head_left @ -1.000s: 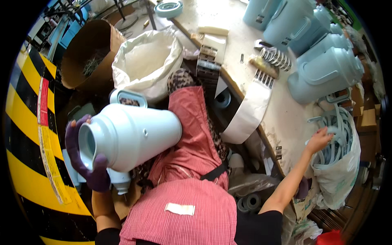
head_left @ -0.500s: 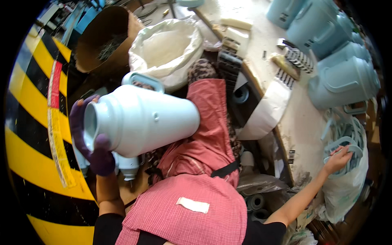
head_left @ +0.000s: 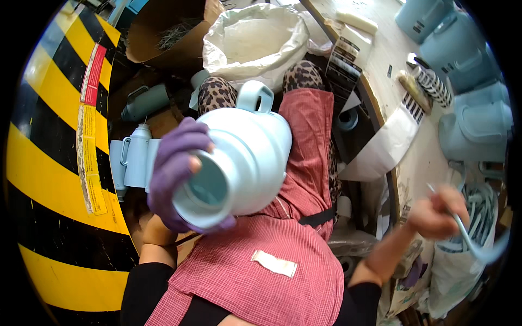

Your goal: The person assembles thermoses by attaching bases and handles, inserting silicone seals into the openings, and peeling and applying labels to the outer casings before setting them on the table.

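Observation:
My left hand (head_left: 169, 168), in a purple glove with bare fingertips, grips a light-blue plastic flask body (head_left: 255, 157) by its rim. The body lies tilted across my lap, its round mouth towards me and a loop handle on its upper side. Out to the right, my bare right hand (head_left: 441, 213) is closed on a curved light-blue plastic handle (head_left: 472, 244), partly blurred. That hand is above a white plastic bag (head_left: 454, 285) filled with similar pale-blue handles (head_left: 478, 209).
Several blue jugs (head_left: 476, 122) stand on the worktable (head_left: 375, 70) at the right, near a label strip (head_left: 375, 141). Ahead are a white sack (head_left: 255, 60) and a cardboard box (head_left: 147, 38) of metal pieces. Finished-looking flasks (head_left: 137, 155) stand left, beside a yellow-black striped panel (head_left: 49, 179).
My right hand has lifted a handle out of the bag and moved up and inward. My left hand has turned the flask body so its mouth faces me more. The view has shifted.

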A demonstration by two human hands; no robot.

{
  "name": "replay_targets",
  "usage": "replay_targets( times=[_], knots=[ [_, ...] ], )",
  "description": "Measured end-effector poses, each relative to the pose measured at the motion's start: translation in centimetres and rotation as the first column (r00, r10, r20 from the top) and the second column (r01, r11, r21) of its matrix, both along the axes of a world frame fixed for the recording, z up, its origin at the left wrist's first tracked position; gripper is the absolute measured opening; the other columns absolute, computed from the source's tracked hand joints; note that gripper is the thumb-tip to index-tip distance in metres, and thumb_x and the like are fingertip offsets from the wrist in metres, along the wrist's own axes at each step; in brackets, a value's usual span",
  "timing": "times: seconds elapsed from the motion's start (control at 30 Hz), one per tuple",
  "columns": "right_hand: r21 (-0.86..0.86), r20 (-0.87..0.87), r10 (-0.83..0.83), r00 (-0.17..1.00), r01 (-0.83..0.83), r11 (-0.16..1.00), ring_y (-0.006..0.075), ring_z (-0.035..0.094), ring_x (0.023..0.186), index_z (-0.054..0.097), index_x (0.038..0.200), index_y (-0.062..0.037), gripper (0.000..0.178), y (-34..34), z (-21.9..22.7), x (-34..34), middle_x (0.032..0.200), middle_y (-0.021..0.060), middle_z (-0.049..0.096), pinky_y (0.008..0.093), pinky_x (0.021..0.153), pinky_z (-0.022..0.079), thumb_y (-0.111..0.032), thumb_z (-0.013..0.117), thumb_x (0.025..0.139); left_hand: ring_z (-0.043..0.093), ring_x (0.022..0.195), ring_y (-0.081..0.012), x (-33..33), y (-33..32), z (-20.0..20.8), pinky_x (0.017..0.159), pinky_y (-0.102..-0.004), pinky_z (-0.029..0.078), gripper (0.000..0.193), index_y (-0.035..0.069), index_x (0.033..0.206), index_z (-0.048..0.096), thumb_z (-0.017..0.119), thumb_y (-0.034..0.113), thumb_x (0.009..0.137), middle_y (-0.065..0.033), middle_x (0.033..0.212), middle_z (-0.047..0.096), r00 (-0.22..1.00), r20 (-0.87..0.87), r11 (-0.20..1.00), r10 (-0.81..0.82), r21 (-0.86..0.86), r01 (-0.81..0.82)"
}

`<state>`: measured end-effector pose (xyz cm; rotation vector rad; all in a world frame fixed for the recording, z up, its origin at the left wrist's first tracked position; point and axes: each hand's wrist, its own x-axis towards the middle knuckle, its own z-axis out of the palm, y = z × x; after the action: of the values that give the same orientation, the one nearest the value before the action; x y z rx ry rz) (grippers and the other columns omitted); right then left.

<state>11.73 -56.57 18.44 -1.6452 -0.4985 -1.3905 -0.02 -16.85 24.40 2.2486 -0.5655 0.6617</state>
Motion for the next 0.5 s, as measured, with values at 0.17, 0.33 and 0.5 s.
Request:
replay_targets(
  times=[0.17, 0.33, 0.5],
  knots=[
    [0.816, 0.133, 0.969, -0.208, -0.532, -0.226, 0.0058, 0.024, 0.039, 0.044, 0.086, -0.0130, 0.048, 17.1, -0.6, 1.1, 0.054, -0.0046, 0.032, 0.0221, 0.037, 0.023, -0.051, 0.030, 0.111, 0.061, 0.117, -0.0386, -1.5, -1.8, -0.3, 0.121, -0.0668, 0.018, 0.101, 0.021, 0.147, 0.035, 0.088, 0.056, 0.068, -0.0127, 0.121, 0.061, 0.991, 0.024, 0.978, 0.130, 0.158, -0.133],
    [0.859, 0.362, 0.843, -0.399, -0.208, -0.467, 0.0035, 0.026, 0.037, 0.046, 0.089, -0.0163, 0.046, 19.0, -2.5, 0.6, 0.055, -0.0074, 0.032, 0.0220, 0.037, 0.027, -0.050, 0.025, 0.111, 0.060, 0.119, -0.0383, -1.4, -1.3, -1.2, 0.123, -0.0640, 0.011, 0.109, 0.022, 0.152, 0.034, 0.087, 0.055, 0.062, -0.0109, 0.120, 0.063, 0.973, -0.020, 0.965, 0.228, 0.134, -0.224],
    [0.871, 0.439, 0.819, -0.370, -0.050, -0.489, 0.0047, 0.022, 0.038, 0.046, 0.088, -0.0162, 0.047, 19.4, -1.9, 1.0, 0.055, -0.0072, 0.030, 0.0235, 0.037, 0.022, -0.052, 0.026, 0.111, 0.060, 0.120, -0.0387, -1.9, -0.8, -2.0, 0.123, -0.0635, 0.014, 0.107, 0.025, 0.149, 0.037, 0.088, 0.056, 0.060, -0.0108, 0.119, 0.064, 0.978, -0.008, 0.976, 0.207, 0.068, -0.206]
  ],
)
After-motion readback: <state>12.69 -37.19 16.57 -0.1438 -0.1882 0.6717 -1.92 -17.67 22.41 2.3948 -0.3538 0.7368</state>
